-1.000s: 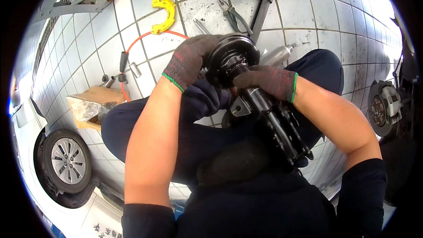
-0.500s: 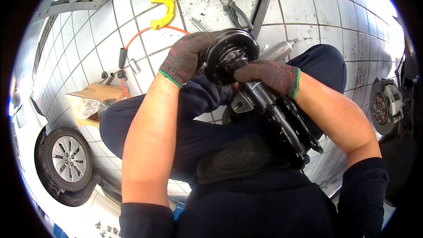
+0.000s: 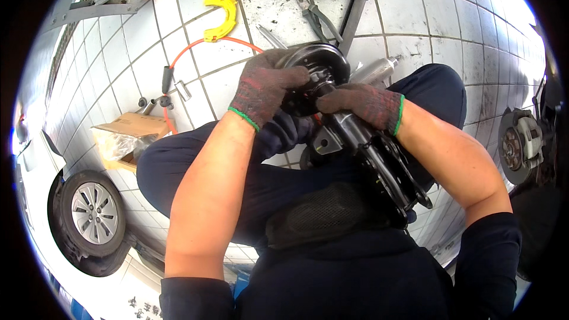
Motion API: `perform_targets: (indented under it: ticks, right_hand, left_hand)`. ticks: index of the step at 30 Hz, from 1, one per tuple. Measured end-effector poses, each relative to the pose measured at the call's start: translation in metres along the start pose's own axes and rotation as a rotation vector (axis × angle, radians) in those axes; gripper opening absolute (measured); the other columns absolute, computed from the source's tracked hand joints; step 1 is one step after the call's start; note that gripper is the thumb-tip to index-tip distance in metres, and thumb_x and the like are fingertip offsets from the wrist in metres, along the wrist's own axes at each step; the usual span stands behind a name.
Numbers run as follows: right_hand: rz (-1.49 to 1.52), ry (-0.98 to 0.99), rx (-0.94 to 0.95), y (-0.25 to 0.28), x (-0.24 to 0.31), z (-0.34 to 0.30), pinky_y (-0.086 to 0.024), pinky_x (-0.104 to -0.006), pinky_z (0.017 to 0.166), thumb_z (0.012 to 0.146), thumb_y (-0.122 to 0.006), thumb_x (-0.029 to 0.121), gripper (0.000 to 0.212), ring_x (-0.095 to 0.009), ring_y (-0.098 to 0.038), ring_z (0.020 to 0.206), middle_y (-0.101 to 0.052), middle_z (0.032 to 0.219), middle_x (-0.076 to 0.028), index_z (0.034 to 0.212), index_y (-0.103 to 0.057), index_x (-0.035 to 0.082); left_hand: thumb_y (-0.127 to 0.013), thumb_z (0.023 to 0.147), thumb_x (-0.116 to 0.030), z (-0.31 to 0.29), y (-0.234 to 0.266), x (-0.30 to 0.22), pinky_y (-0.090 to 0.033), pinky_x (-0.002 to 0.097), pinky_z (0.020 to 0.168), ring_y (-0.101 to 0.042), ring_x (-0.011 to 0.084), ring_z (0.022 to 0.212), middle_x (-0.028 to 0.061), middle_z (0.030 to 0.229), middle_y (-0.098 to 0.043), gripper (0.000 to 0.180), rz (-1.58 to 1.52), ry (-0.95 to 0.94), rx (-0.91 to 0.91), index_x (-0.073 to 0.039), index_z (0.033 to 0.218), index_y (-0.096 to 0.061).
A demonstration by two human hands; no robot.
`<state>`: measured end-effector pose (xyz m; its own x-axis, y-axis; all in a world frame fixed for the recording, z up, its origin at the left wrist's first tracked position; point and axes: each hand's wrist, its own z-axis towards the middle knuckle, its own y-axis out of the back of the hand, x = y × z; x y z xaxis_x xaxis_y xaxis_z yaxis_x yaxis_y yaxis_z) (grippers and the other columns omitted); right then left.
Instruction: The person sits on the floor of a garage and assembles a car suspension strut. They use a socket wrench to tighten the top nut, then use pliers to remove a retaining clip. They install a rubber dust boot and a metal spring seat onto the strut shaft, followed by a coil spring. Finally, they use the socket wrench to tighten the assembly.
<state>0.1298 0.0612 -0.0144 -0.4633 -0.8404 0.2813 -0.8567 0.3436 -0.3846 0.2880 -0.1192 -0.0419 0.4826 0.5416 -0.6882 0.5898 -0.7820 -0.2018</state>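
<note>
Across my lap lies a black shock absorber strut (image 3: 354,135), tilted, its round top plate pointing away from me. My left hand (image 3: 268,83), in a dark knit glove with a green cuff, grips the rim of that plate, with its thumb over the near face. The gloved right hand (image 3: 363,104) is wrapped round the strut just below the plate; its far fingers are hidden. A bracket (image 3: 327,142) with a hole sticks out from the strut's side.
On the tiled floor lie a yellow C-shaped piece (image 3: 222,16), an orange hose (image 3: 188,49), pliers (image 3: 315,18), a metal socket (image 3: 182,90) and a silver air tool (image 3: 376,70). A cardboard box (image 3: 133,123) stands left, near a car wheel (image 3: 93,213). A brake disc (image 3: 514,147) is at right.
My left hand has shifted right and slightly toward me around the plate, bringing its thumb onto the near face. My right hand has hardly moved.
</note>
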Motion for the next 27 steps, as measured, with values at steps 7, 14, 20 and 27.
perform_targets:
  ticks: [7,14,20,27]
  right_hand:
    - [-0.062,-0.02,0.003,0.004,0.002,0.004,-0.064,-0.0332,0.069,0.096,-0.084,0.046,0.052,-0.016,-0.076,0.075,-0.079,0.096,-0.007,0.124,-0.078,0.002]
    - [-0.158,-0.049,-0.027,0.005,0.008,0.003,-0.064,-0.0332,0.077,0.094,-0.083,0.044,0.057,-0.018,-0.077,0.083,-0.08,0.102,-0.01,0.128,-0.077,0.0]
    - [-0.183,-0.067,-0.026,0.003,0.016,0.001,-0.063,-0.0322,0.078,0.092,-0.085,0.046,0.057,-0.016,-0.077,0.084,-0.08,0.103,-0.009,0.128,-0.078,0.002]
    - [-0.166,-0.06,0.0,0.001,0.021,0.0,-0.066,-0.0341,0.081,0.094,-0.085,0.045,0.059,-0.017,-0.078,0.085,-0.08,0.105,-0.01,0.13,-0.077,0.0]
  left_hand:
    - [-0.085,0.084,-0.002,0.007,-0.003,0.007,-0.064,0.038,0.097,-0.078,0.0227,0.099,0.0136,0.114,-0.082,0.049,0.086,0.041,-0.118,0.006,0.132,-0.074]
    - [-0.083,0.086,-0.002,0.013,-0.003,0.015,-0.064,0.0376,0.097,-0.078,0.0231,0.1,0.0139,0.117,-0.082,0.051,0.094,-0.012,-0.13,0.007,0.135,-0.071]
    - [-0.084,0.087,-0.003,0.01,-0.001,0.013,-0.063,0.0365,0.098,-0.079,0.0225,0.101,0.0138,0.116,-0.082,0.051,0.089,0.009,-0.125,0.008,0.135,-0.071]
    - [-0.085,0.088,-0.003,0.004,-0.005,0.011,-0.065,0.0356,0.091,-0.079,0.0207,0.098,0.0125,0.114,-0.082,0.048,0.076,0.014,-0.16,0.007,0.134,-0.073]
